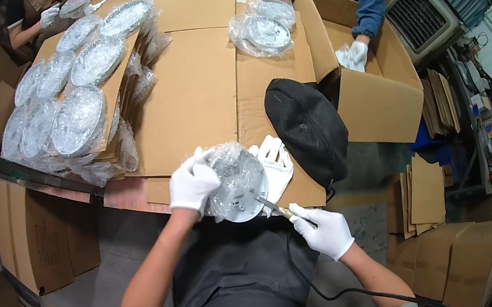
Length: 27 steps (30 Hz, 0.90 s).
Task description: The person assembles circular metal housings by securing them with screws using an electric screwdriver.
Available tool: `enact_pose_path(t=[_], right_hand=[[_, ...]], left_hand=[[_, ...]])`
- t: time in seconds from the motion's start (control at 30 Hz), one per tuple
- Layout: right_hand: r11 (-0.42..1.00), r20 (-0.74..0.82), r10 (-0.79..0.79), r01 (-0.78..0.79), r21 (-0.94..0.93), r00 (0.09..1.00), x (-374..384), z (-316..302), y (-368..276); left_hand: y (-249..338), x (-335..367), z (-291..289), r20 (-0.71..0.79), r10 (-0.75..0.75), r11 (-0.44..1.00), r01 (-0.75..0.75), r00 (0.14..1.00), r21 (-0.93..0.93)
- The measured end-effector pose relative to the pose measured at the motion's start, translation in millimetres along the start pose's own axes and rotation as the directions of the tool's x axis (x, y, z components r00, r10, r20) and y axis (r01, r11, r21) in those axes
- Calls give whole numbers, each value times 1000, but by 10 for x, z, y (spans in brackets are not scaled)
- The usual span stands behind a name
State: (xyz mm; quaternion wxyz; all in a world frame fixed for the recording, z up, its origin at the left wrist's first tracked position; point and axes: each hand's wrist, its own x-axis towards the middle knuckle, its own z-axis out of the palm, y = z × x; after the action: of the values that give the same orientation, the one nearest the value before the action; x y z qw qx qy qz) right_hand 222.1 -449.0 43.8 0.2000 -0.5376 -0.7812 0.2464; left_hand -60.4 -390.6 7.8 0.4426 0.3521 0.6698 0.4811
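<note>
My left hand (194, 183), in a white glove, is closed on the left rim of a round metal plate (242, 201), partly wrapped in clear bubble wrap (232, 166). The plate is tilted toward me at the table's front edge. In my gloved right hand (323, 229) is a corded tool (284, 212) with a slim metal tip, looking like a soldering iron. Its tip meets or nearly meets the plate's lower right face; contact cannot be told. A loose pair of white gloves (275, 160) lies just behind the plate, partly hidden by it.
Wrapped round plates (79, 119) are stacked on cardboard at left; others (268, 32) lie farther back. A black mesh bag (307, 129) stands right of the gloves. One co-worker's gloved hand (359, 54) reaches into an open carton (374, 98); another person works far left. A black cord (349, 291) trails right.
</note>
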Motion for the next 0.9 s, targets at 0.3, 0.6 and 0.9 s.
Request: enact_pose_path(t=[0.3, 0.6, 0.9], right_hand=[[991, 165, -28, 50, -128, 986, 165, -367, -252], [894, 363, -122, 261, -365, 924, 583, -685, -641], [903, 458, 0, 197, -382, 889, 662, -580, -584]], left_hand=[[11, -338, 31, -163, 284, 943, -244, 945, 228], [240, -358, 46, -51, 520, 826, -487, 853, 284], [225, -294, 69, -7, 544, 801, -517, 839, 303]])
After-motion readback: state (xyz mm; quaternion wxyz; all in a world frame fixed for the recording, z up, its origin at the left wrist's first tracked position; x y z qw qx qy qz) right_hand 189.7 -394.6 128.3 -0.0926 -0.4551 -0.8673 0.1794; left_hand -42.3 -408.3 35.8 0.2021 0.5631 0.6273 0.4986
